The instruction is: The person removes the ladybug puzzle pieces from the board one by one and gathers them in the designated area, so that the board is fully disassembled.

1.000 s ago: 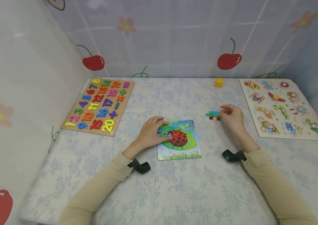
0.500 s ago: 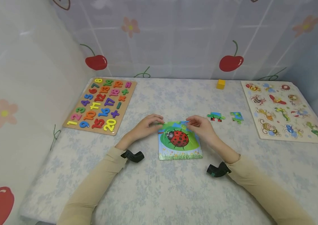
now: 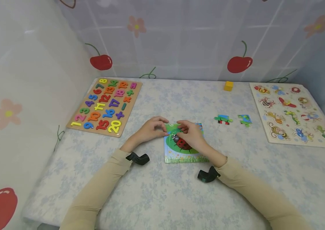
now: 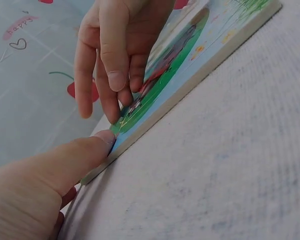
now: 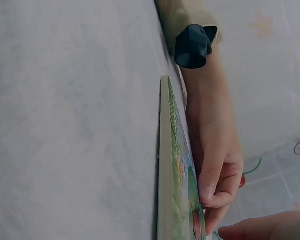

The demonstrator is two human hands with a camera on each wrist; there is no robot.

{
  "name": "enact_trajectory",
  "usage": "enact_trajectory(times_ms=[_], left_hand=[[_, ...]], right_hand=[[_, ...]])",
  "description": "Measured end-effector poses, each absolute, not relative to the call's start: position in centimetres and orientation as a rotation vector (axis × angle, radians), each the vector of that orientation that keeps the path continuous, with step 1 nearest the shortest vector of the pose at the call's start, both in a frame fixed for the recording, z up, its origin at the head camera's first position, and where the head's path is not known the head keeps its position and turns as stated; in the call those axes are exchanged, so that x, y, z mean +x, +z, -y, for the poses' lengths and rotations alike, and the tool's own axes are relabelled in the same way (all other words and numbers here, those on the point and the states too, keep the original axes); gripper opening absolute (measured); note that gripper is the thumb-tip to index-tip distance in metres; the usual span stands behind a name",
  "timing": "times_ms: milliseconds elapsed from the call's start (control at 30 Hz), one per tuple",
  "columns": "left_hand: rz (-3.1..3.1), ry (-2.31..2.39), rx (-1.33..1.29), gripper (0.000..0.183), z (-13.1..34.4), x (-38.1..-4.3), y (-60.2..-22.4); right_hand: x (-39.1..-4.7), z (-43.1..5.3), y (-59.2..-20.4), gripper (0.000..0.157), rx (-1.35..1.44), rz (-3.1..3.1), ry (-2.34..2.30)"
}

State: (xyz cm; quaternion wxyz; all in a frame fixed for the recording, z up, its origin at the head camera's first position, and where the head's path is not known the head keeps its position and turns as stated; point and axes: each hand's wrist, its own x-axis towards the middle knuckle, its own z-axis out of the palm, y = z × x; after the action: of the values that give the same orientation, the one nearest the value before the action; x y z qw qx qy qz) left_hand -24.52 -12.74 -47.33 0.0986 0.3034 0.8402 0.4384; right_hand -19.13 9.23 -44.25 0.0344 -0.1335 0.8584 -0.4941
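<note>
A square ladybug jigsaw puzzle point(image 3: 177, 153) lies flat before me, its thick edge showing in the left wrist view. My left hand point(image 3: 151, 129) holds the far left corner, thumb on the left border and bent fingers by the far edge. Over the puzzle is my right hand point(image 3: 192, 134), its loosely bent fingers pointing down near the ladybug's head. In the left wrist view, no piece shows between the right hand's fingers point(image 4: 117, 60). This hand hides part of the ladybug and the upper right of the picture. Two loose jigsaw pieces, one with red point(image 3: 223, 119) and one blue-green point(image 3: 245, 120), lie to the right.
A wooden number board point(image 3: 105, 107) stands at the back left. On the right lies an insect peg board point(image 3: 295, 118). Near the table's back edge sits a yellow cube point(image 3: 228, 86), with a printed curtain point(image 3: 191, 48) behind it.
My right hand has moved left from the loose pieces to the puzzle's upper right, then on toward the ladybug's head. My left thumb has drawn back from the ladybug to the left border.
</note>
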Motion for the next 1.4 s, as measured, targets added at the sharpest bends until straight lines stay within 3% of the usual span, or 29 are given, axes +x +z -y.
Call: enact_trajectory(times_ms=[133,533,867,1400], left_hand=[[-2.49,1.283,0.932,0.013,12.9,-24.6,-47.4],[-2.612,1.018,1.046,0.069,12.6,-24.2,-47.0],[-2.634,0.939,1.034,0.071,12.7,-24.2,-46.8],[-2.616,0.962,1.047,0.069,12.6,-24.2,-46.8]], right_hand=[[-19.0,-8.9,-44.3,0.047,-0.396,-2.632,-1.523],[-17.8,-8.2,-44.1,0.054,-0.286,-2.642,-1.571],[-18.6,-8.3,-44.0,0.047,-0.044,-2.382,-1.74],[-21.2,-8.5,-44.8,0.03,-0.244,-2.462,-1.733]])
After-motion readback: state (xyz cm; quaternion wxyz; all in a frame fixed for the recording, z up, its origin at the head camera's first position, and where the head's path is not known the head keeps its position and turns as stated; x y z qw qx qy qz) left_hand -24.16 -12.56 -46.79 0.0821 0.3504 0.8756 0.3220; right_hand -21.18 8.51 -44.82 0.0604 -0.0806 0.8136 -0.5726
